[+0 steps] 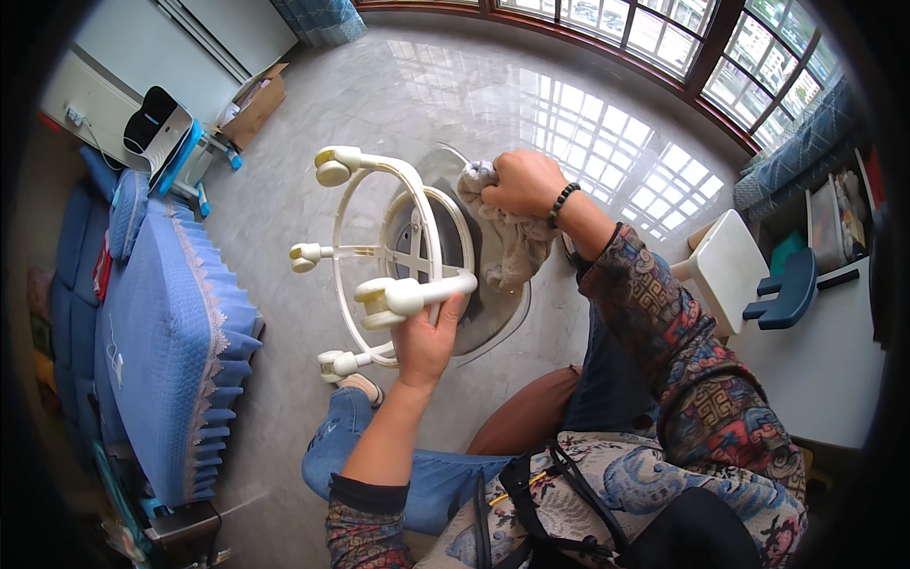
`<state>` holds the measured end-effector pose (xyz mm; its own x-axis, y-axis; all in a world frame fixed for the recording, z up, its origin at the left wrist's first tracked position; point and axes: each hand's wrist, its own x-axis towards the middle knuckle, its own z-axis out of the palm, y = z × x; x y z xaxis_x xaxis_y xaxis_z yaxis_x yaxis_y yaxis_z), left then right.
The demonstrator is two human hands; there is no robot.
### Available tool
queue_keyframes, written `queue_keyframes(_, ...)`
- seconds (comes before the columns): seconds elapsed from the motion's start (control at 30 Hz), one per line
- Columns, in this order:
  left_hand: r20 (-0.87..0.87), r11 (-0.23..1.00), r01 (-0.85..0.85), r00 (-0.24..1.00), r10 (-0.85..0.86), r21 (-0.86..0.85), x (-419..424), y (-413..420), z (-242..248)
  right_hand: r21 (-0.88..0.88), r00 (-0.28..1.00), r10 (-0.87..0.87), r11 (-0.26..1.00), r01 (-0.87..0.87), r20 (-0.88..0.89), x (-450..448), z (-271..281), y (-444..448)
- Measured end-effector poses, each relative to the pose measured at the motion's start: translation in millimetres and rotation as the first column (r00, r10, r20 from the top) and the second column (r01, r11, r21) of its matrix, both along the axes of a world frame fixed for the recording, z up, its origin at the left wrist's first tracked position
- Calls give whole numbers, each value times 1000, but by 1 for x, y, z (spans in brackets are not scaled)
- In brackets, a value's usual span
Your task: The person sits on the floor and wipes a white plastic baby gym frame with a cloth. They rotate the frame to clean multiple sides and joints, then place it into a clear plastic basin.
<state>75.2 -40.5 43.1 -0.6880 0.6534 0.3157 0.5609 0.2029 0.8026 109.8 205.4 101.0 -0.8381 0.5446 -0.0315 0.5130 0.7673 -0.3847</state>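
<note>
A white wheeled frame [341, 250] with joined rings and several casters is tipped on its side before me. My left hand [426, 348] grips its curved arm just beside the nearest caster [387, 302]. Bunched in my right hand [530, 181] is a greyish-beige cloth [519, 249], its loose end hanging down. Behind the frame and partly under the cloth lies a rounded, clear-edged piece [490, 323]; what it is I cannot tell. The frame's dark round centre [405, 238] is partly hidden by its bars.
A bed with a blue quilted cover [163, 341] stands at the left. Beyond it are a small blue-and-white desk [174, 153] and an open cardboard box [256, 107]. At the right are a white chair [732, 263] and a white cabinet [817, 370]. Windows [640, 35] line the far side.
</note>
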Motion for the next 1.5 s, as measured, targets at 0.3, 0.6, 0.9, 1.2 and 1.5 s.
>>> queue_keyframes(0.3,-101,978,171,978,-183,-116,43,-28,-12,33,992,-125,992,124,24,-20,-15,28)
queue_keyframes(0.6,-200,981,152,964,-174,-119,49,-33,-15,10,984,-175,984,176,-28,-36,-40,45)
queue_keyframes(0.9,-166,990,-49,986,27,-131,21,-20,-21,19,981,-178,984,179,-75,-37,-30,16)
queue_keyframes(1.2,-72,984,-160,985,154,-79,-12,2,-3,75,979,-77,993,93,-189,-28,-25,-19)
queue_keyframes(1.5,-142,938,-345,928,344,16,-61,7,2,101,962,76,994,-50,-264,9,-29,-81)
